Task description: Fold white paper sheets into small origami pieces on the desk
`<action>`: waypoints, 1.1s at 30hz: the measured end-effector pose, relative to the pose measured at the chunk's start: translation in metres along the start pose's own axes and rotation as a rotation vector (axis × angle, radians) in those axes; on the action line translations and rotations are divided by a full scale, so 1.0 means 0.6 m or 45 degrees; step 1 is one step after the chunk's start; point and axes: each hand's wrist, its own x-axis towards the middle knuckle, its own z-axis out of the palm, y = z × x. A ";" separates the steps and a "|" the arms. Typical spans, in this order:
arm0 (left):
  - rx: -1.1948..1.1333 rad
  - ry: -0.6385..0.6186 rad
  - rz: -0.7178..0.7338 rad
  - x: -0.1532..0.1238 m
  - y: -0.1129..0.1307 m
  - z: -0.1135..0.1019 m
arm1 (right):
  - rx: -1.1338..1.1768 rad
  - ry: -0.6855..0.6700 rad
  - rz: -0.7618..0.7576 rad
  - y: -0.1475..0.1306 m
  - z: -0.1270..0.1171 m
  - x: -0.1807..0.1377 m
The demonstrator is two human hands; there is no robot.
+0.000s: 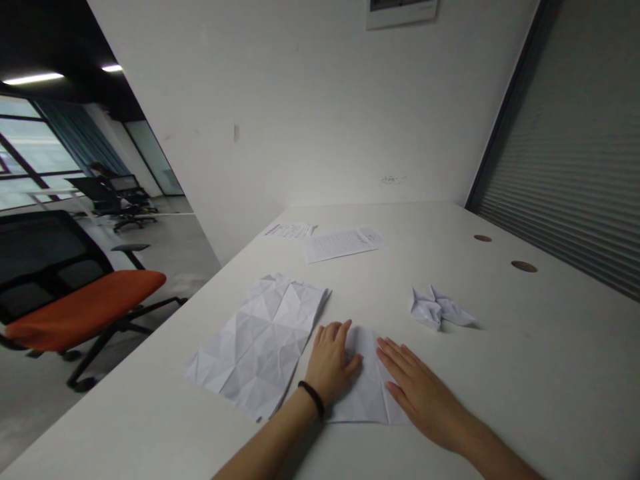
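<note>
A sheet of white paper (367,393) with crease lines lies on the table under both my hands. My left hand (331,363), with a dark band at the wrist, rests on its left part, fingers slightly bent and thumb apart. Flat on its right part lies my right hand (423,393), fingers stretched out and pointing up and left. Neither hand grips anything. Left of my left hand is a stack of creased white paper (267,333). A folded paper figure (437,310) with pointed tips sits beyond my right hand.
Printed sheets (343,245) lie farther back on the white table (525,373), with another written sheet (289,231) beside them. Two round holes (524,266) are near the table's right edge. An orange-seated chair (90,307) stands on the left, beyond the table edge.
</note>
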 end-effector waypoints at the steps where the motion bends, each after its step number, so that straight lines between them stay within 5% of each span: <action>1: -0.048 0.032 0.008 0.001 0.001 -0.003 | 0.001 0.001 -0.008 0.000 0.000 0.000; 7: -0.447 0.180 0.112 -0.002 0.012 -0.027 | -0.007 0.012 -0.028 -0.001 0.001 0.001; 11: -0.684 0.091 0.165 -0.012 0.021 -0.034 | 0.013 0.055 -0.042 0.001 0.005 0.000; 17: -0.308 -0.288 0.519 -0.021 0.020 -0.025 | 0.007 0.067 -0.026 0.001 0.006 0.000; 21: -0.190 -0.435 0.593 -0.024 0.018 -0.017 | -0.018 0.063 -0.006 0.000 0.005 0.002; 33: -0.108 -0.444 0.539 -0.026 0.020 -0.017 | 0.012 0.035 0.024 0.001 -0.001 0.002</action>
